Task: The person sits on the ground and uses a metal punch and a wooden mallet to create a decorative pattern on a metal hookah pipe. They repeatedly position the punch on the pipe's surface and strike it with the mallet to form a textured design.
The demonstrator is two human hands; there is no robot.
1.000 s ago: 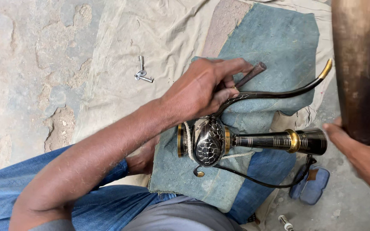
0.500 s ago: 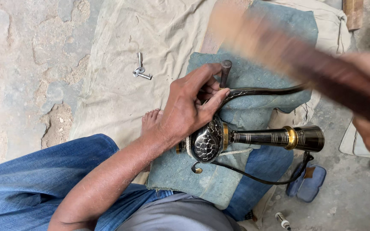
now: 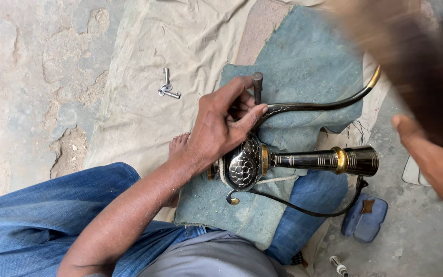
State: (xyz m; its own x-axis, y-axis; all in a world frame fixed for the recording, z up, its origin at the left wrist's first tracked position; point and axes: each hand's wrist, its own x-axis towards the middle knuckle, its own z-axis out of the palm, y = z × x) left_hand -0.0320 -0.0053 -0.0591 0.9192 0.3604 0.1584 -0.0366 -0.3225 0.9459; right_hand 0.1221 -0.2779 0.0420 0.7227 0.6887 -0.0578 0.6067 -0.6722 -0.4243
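One punch in left hand

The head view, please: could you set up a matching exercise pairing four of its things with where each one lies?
Things:
1. small metal bolts
2. black punch
3. blue case
4. brass band

Places:
A. on the bare floor, lower right
B. pinched in the left hand
C. around the black ornate stem
D. loose on the beige cloth

Pairs: 1-D, 2-B, 3-A, 4-C

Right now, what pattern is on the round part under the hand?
Head view: the round bulb is black with pale, scale-like patches, beside a gold band.
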